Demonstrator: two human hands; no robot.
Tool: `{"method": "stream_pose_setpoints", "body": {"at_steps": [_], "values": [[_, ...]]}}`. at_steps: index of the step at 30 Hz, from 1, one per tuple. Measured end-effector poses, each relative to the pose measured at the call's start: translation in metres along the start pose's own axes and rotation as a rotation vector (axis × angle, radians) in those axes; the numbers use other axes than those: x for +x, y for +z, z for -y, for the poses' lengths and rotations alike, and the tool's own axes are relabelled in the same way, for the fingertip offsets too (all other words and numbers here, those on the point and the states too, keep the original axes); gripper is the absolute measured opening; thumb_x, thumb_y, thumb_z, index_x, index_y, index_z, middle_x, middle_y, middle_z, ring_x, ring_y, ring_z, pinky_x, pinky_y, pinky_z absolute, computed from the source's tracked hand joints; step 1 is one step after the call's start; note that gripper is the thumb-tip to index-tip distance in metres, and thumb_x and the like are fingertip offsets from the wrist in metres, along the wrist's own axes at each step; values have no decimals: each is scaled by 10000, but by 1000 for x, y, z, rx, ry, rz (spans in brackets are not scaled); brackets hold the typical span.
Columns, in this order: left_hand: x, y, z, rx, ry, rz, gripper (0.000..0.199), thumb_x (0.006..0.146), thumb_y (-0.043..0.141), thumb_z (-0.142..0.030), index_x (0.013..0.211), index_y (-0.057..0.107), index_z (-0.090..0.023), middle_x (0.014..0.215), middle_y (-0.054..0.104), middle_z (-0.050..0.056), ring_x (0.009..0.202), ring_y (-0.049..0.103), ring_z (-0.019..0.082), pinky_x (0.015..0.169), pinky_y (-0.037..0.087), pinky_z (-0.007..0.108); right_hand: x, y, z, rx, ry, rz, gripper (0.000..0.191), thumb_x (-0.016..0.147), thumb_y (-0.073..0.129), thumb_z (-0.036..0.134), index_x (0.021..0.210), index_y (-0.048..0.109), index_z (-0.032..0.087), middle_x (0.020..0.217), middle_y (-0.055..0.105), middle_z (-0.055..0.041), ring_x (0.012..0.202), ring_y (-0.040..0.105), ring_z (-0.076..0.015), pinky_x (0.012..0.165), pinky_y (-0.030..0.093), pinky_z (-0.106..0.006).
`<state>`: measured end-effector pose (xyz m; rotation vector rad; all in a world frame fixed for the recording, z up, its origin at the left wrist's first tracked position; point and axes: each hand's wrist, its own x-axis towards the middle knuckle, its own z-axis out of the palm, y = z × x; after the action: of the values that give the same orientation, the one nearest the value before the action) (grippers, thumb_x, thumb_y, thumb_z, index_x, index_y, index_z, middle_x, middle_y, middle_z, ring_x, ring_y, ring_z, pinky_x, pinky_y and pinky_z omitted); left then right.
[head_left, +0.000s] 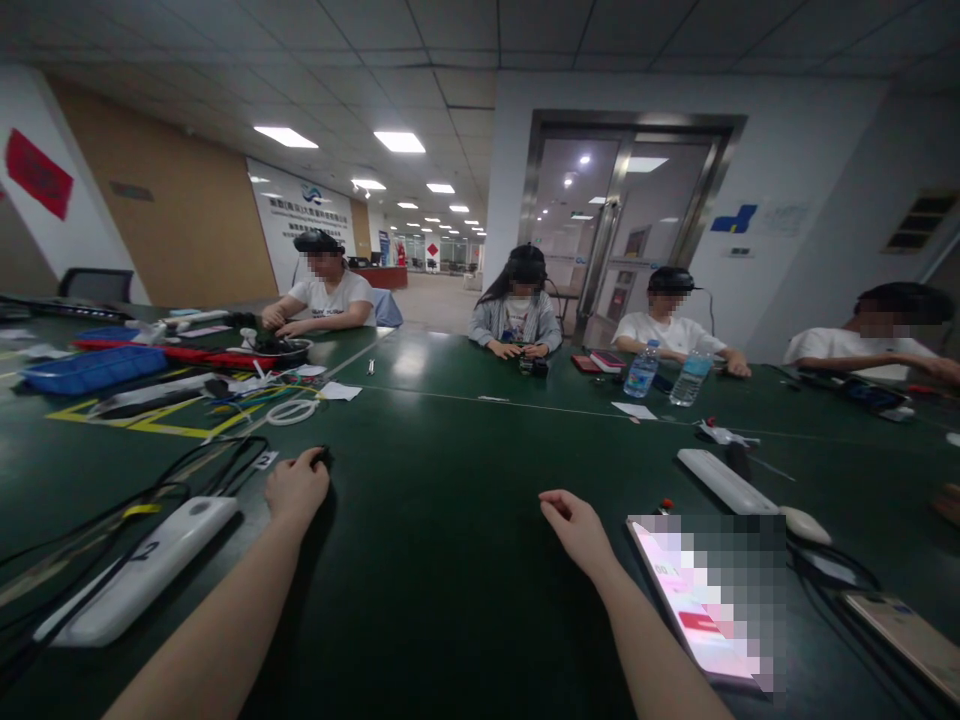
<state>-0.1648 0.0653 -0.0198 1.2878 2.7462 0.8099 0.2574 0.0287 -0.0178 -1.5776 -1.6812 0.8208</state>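
My left hand (298,484) is closed around a small black object (322,458), whose kind I cannot make out, at the left of the green table (435,480). Just left of that hand lies a small white label with a 2 (265,460). My right hand (571,520) hovers over or rests on the table at centre right, its fingers curled loosely with a gap at the thumb and nothing visible in them. To its right lies a lit phone (690,600), partly pixelated.
A white power strip (150,570) with black cables lies at the left, a blue tray (94,370) behind it. Two water bottles (642,370) stand at the back right. Another white strip (726,482) lies at the right. Several people sit across the table.
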Motion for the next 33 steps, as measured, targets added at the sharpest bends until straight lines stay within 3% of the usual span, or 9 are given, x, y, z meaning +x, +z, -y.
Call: {"method": "stream_pose_setpoints", "body": {"at_steps": [18, 33], "values": [[1, -2, 1, -1, 8, 2, 454, 815, 415, -319, 1246, 540, -248, 1102, 582, 162, 1029, 546, 335, 838, 443, 429, 1, 0, -3, -17, -3, 13, 254, 813, 502, 321, 999, 631, 206, 897, 663, -31, 855, 616, -184, 787, 463, -315], [1, 0, 3, 11, 33, 9, 433, 815, 408, -327, 1195, 599, -250, 1150, 570, 158, 1050, 544, 325, 854, 447, 411, 0, -1, -3, -9, 1, 9, 258, 813, 504, 321, 1000, 639, 205, 924, 663, -36, 875, 614, -188, 783, 465, -316]]}}
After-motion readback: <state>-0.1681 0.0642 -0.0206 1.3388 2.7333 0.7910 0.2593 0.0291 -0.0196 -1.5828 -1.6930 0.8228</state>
